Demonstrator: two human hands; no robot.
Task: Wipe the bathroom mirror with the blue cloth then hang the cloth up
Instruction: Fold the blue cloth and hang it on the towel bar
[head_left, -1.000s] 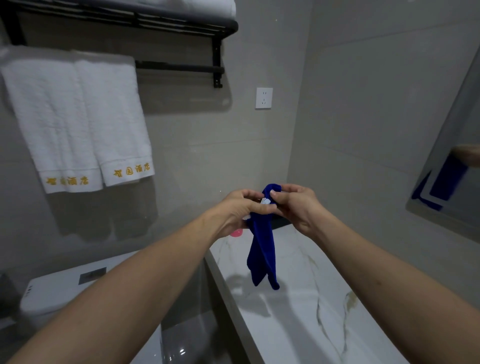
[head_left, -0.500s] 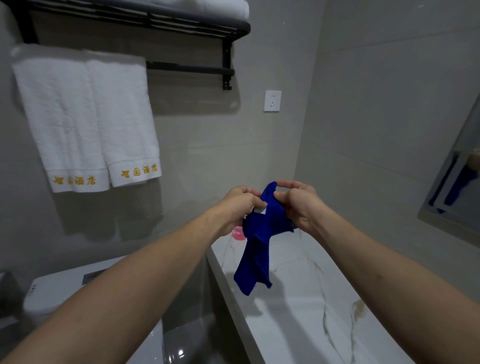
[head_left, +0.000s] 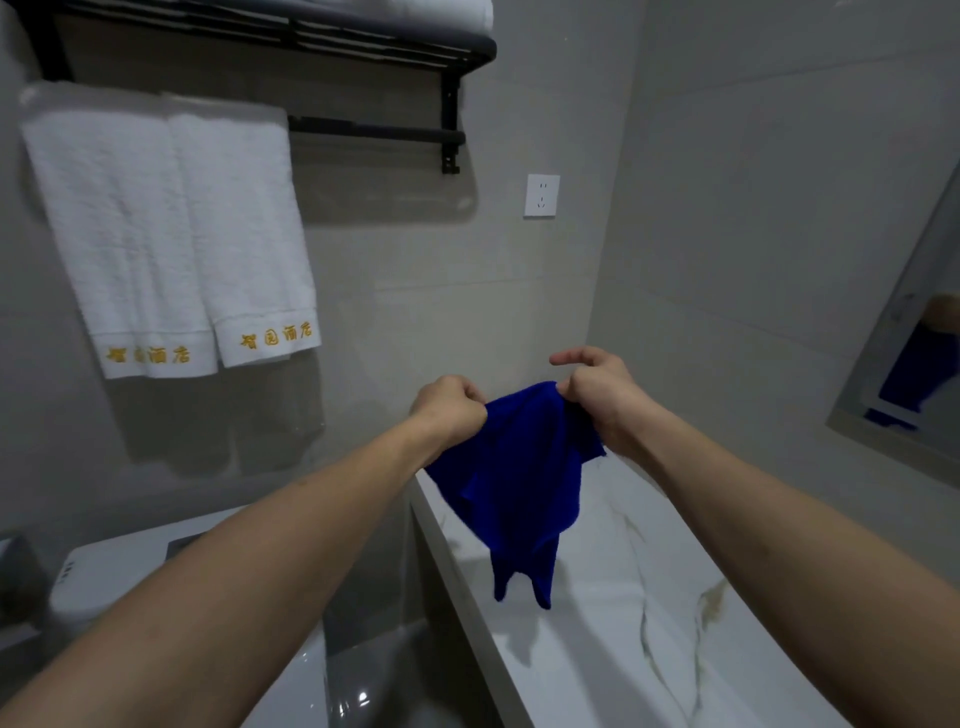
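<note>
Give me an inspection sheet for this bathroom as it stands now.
Surface: white marble counter, bare where visible.
Job's things: blue cloth held spread above the counter; mirror on the right wall, only its edge in view.
Clutter: nothing seen.
Hands: left hand and right hand each pinch a top corner of the cloth.
Cables: nothing seen.
Surroundings: two white towels on a black rack with free bar; wall socket; toilet lower left.

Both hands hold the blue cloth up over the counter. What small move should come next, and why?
Probably lift the blue cloth up and left toward the bare stretch of black rail. The left hand and right hand hold its top edge spread, and the white towels fill the rail's left part.
</note>
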